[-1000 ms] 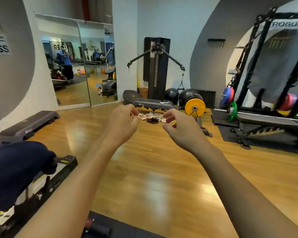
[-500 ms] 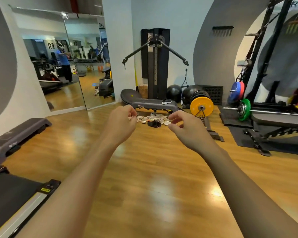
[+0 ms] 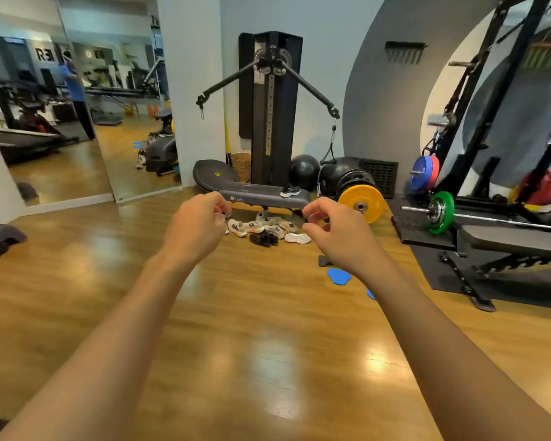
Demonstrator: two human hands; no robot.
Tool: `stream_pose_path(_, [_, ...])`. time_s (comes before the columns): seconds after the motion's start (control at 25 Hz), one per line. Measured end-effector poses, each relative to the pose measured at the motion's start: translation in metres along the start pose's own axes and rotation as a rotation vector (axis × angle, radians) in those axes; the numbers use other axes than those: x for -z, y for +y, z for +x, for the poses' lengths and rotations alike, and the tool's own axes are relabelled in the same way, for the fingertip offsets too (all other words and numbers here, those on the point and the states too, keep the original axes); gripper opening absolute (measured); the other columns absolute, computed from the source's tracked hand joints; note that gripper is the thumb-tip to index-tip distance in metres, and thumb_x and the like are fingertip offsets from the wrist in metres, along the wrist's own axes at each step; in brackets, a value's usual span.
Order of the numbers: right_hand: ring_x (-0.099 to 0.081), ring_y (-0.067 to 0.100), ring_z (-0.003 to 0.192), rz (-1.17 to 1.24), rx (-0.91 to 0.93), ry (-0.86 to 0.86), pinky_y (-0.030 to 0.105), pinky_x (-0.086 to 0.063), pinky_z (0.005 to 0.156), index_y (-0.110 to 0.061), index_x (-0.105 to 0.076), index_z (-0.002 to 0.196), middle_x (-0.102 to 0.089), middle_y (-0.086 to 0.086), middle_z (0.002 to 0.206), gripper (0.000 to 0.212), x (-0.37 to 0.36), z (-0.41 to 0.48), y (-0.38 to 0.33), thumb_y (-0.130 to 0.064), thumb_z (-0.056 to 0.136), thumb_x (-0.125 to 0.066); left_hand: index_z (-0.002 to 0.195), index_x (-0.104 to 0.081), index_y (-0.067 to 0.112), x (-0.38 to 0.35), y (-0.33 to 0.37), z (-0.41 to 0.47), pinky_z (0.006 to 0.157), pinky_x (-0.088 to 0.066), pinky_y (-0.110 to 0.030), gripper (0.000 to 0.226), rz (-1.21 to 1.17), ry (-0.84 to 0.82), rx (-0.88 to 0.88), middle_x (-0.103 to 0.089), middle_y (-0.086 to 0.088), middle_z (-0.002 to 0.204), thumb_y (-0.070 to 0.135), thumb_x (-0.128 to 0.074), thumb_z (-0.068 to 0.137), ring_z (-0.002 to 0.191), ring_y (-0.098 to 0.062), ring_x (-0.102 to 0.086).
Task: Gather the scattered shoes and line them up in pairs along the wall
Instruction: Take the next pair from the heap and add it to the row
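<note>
Shoes (image 3: 264, 229) are lying in a loose heap on the wooden floor (image 3: 236, 329), just under the front edge of a low gray bench (image 3: 261, 195), and one dark shoe (image 3: 290, 190) is sitting apart on top of that bench. None are standing in pairs along the wall (image 3: 379, 100) yet, so we are judging the gathering as not begun.

We are holding both arms out ahead of us, well short of the heap. Our left hand (image 3: 198, 224) is curling its fingers in toward the thumb; whether they are pinching anything small we cannot tell. Our right hand (image 3: 337, 230) is hanging with fingers loosely bent and a gap to the thumb, gripping nothing. We are likely raising them this way to be ready to pick up shoes once we are close enough.

Polished boards are reflecting ceiling light. Behind the heap a cable machine (image 3: 269, 106) is standing against the wall, with a yellow weight plate (image 3: 360, 203) leaning beside the bench. Blue pads (image 3: 338, 276) are lying near the right wrist, a mirror (image 3: 77, 106) is covering the left wall, and a rack (image 3: 490, 106) is filling the right side.
</note>
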State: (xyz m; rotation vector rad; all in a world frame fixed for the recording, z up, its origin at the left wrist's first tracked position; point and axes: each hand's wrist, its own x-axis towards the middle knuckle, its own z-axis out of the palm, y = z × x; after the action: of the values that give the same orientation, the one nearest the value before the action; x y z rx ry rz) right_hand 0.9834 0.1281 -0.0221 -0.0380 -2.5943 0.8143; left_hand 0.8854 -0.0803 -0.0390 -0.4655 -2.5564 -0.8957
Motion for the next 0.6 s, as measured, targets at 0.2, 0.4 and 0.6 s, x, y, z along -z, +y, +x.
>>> stream_pose_path(0.2, [-0.055,0.012,0.086,0.004,-0.058,0.025,0.029,-0.046,0.077,-0.023,-0.06,0.111,-0.063,-0.005,0.101,0.021,-0.05,0.127,0.061,-0.023,0.09,-0.061,0.093,-0.064,0.022,-0.075,-0.048,0.118,0.074,-0.042,-0.03,0.023,0.025,-0.019,-0.039,-0.063,0.0,0.097,0.006,-0.05,0.086,0.083,-0.014,-0.052])
stream_pose_path(0.4, [-0.059,0.014,0.094,0.049,-0.096,-0.042,0.036,-0.051,0.085,-0.026,-0.059,0.111,-0.064,-0.005,0.104,0.021,-0.117,0.269,0.124,-0.023,0.091,-0.06,0.086,-0.058,0.031,-0.148,-0.105,0.236,0.07,-0.039,-0.029,0.021,0.039,-0.052,0.042,-0.063,0.003,0.096,0.011,-0.052,0.088,0.081,-0.015,-0.054])
stream_pose_path(0.6, [-0.06,0.016,0.097,0.055,-0.041,-0.133,0.038,-0.051,0.087,-0.026,-0.06,0.11,-0.062,-0.008,0.099,0.02,-0.186,0.422,0.15,-0.022,0.09,-0.06,0.088,-0.06,0.031,-0.197,-0.158,0.359,0.072,-0.046,-0.033,0.019,0.057,-0.065,0.117,-0.064,0.004,0.096,0.014,-0.051,0.088,0.087,-0.018,-0.059])
